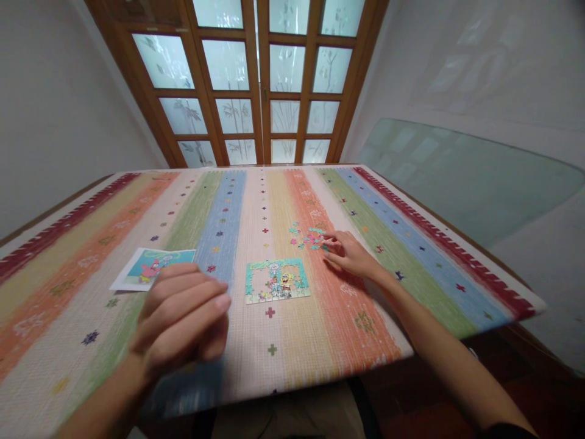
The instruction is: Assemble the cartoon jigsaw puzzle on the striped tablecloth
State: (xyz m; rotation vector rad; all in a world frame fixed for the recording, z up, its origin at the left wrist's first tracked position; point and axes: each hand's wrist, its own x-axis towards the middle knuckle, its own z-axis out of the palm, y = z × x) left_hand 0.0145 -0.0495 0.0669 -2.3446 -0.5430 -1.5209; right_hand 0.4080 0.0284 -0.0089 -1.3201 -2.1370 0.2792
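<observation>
A partly filled jigsaw puzzle (299,291) lies flat on the striped tablecloth, its frame of pieces joined, with gaps on the left and upper right. Beyond it, to the right, is a scatter of loose puzzle pieces (312,239) in turquoise and pink. My right hand (350,255) reaches in at the right edge of this pile, thumb and fingers bent but apart, with no piece visible between them. My left hand (183,314) hovers left of the puzzle, fingers curled in; its inside is hidden. Partly behind it lies a printed picture card (137,268) with a pink cartoon figure.
The striped tablecloth (269,207) covers a large table whose near edge runs just in front of my body. Wooden doors with glass panes (231,116) stand past the far edge. A pale glass panel (457,177) is by the right wall.
</observation>
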